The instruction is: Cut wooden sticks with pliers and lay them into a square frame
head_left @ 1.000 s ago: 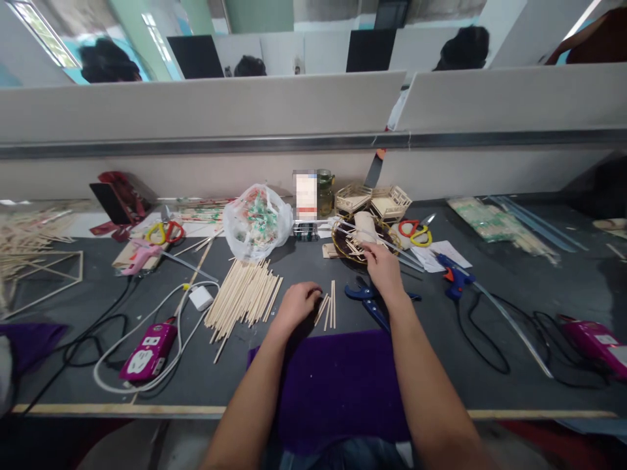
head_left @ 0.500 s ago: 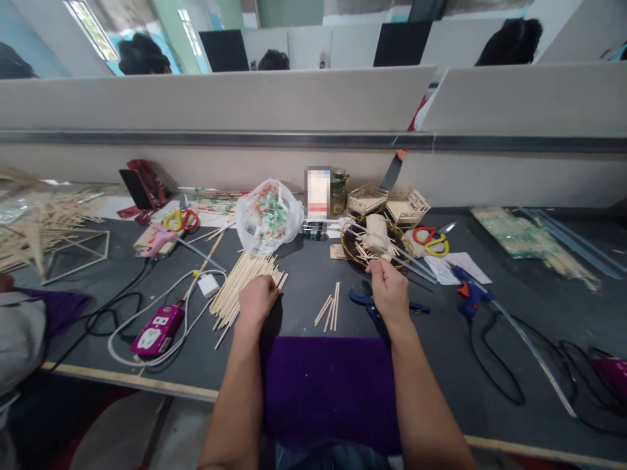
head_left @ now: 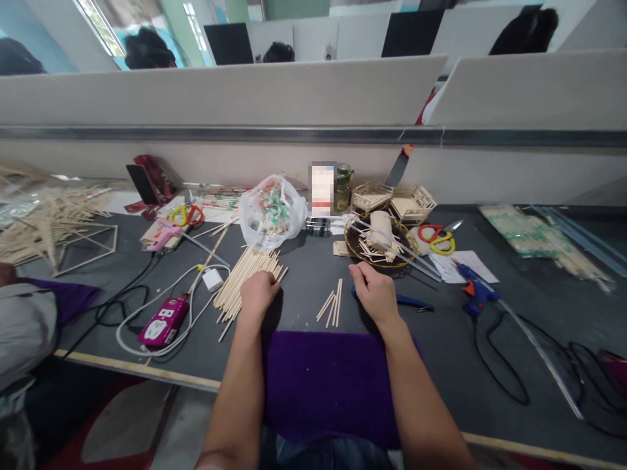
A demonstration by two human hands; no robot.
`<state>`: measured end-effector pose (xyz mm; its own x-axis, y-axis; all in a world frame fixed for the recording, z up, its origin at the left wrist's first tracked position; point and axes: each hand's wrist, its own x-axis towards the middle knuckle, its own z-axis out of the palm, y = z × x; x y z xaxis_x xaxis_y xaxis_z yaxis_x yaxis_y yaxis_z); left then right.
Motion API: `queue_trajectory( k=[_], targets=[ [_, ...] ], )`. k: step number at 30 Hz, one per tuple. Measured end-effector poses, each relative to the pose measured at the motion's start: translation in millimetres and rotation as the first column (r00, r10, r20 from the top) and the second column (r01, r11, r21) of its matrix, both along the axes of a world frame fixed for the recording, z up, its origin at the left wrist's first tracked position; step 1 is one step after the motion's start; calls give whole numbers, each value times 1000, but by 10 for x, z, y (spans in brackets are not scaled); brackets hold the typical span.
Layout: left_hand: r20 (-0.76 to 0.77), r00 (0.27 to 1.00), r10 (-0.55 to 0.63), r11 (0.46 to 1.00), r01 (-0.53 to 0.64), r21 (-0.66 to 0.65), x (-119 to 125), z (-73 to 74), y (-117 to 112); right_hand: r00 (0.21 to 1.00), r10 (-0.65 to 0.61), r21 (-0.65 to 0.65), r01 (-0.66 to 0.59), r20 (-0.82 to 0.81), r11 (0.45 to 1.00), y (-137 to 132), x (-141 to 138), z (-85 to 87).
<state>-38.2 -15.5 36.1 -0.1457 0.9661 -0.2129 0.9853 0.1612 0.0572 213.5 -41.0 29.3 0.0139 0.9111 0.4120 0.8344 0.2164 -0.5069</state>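
Observation:
My left hand (head_left: 258, 295) is closed, resting at the right side of a spread pile of thin wooden sticks (head_left: 238, 279). Its fingertips are hidden, so I cannot see whether a stick is in them. Over a blue-handled hand tool (head_left: 415, 303), my right hand (head_left: 375, 290) is curled closed and covers much of it; what its fingers hold, if anything, does not show. Several short sticks (head_left: 336, 305) lie between my hands. A purple cloth (head_left: 333, 385) spreads over the table edge in front of me.
Beyond my right hand stands a round basket (head_left: 411, 247) of stick pieces. A white plastic bag (head_left: 249, 225) sits behind the pile. Scissors (head_left: 443, 241) and a blue glue gun (head_left: 477, 290) lie right; a pink glue gun (head_left: 164, 236) and purple power strip (head_left: 164, 323) lie left.
My right hand has shifted left and slightly nearer, away from the basket's edge, and now covers more of the blue tool. The left hand stays by the pile. The view has tilted slightly.

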Motion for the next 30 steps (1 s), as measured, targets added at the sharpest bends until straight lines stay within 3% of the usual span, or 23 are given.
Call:
queue_trajectory(
  k=[5, 9, 14, 17, 20, 25, 28, 30],
  targets=[
    [78, 997, 27, 998, -31, 52, -177, 42, -15, 1000, 15, -1, -15, 0, 1000, 9, 3, -12],
    [49, 989, 141, 982, -146, 120, -397, 106, -48, 1000, 5, -32, -6, -11, 999, 4, 22, -11],
    [59, 991, 119, 980, -127, 152, -451, 126, -130, 999, 32, -192, -24, 38, 981, 10, 12, 16],
    [26, 999, 45, 987, -49, 151, -359, 73, -168, 995, 100, -369, -90, 10, 925, 14, -16, 29],
    [0, 1000, -6, 992, 6, 123, -291, 2, -186, 980, 197, -517, -189, -40, 835, -5, -51, 34],
    [14, 999, 31, 986, -33, 166, -222, -42, -220, 947, 323, -679, -237, 0, 695, -56, -131, 24],
    [123, 990, -63, 973, 34, 226, -39, -36, -281, 932, 359, -706, -220, 51, 673, -64, -170, 10],
    [229, 948, -219, 963, 173, 205, 158, -46, -337, 928, 366, -698, -214, 74, 683, -61, -185, -4]
  ],
)
